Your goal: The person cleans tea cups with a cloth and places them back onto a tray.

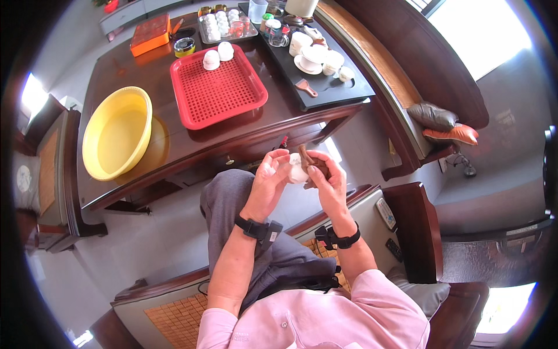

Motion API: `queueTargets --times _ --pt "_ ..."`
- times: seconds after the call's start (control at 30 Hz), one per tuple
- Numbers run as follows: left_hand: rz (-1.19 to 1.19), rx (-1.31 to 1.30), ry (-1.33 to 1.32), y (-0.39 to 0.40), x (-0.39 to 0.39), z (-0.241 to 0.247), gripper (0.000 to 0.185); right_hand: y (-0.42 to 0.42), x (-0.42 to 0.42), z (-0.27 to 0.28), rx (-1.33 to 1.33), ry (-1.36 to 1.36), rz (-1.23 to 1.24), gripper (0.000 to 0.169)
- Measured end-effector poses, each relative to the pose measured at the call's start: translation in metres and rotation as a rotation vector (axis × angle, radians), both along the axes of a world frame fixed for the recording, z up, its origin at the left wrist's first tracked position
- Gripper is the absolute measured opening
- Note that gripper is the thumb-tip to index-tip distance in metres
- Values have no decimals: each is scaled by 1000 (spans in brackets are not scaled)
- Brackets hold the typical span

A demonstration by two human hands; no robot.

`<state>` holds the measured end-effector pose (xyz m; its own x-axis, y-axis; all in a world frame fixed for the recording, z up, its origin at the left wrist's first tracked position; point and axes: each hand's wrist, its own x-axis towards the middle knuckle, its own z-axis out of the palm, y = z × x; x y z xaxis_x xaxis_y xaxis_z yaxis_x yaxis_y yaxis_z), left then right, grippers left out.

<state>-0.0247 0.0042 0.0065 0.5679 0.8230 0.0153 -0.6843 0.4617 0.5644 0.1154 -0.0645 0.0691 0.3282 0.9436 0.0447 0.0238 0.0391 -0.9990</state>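
Above my lap, my left hand (271, 176) holds a small white cup (298, 170) by its side. My right hand (328, 176) grips a brown cloth (317, 167) pressed against the cup's right side, with one end sticking up. Beyond my hands, a red perforated plastic tray (218, 94) lies on the dark wooden table (165, 87). Two white cups (212, 60) sit at the tray's far edge.
A yellow plastic basin (117, 133) stands on the table's left. A black tea tray (322, 87) at the right holds white teaware (311, 59) and a small brush (306, 87). Farther back are a metal tray of cups (227, 27) and an orange box (150, 35).
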Motion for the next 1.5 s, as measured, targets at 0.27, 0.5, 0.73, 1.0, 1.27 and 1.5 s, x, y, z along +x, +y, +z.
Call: queueTargets --times 0.27,0.5,0.73,1.0,1.27,1.5 --pt "-131 -10 27 -2 -4 5 54 2 -16 -11 120 -293 -121 17" --pt "-112 143 320 -3 -1 8 58 1 5 8 240 -528 -257 14" --pt "-41 305 364 -4 5 0 62 18 -5 0 147 -726 48 13" --pt "-64 239 139 -4 2 -1 68 28 1 35 -255 -9 85 23" --pt "-190 -78 -51 -9 -2 19 49 13 27 -4 -49 -170 165 28" --pt "-207 30 105 -7 -1 5 55 11 19 -2 -5 -569 4 24"
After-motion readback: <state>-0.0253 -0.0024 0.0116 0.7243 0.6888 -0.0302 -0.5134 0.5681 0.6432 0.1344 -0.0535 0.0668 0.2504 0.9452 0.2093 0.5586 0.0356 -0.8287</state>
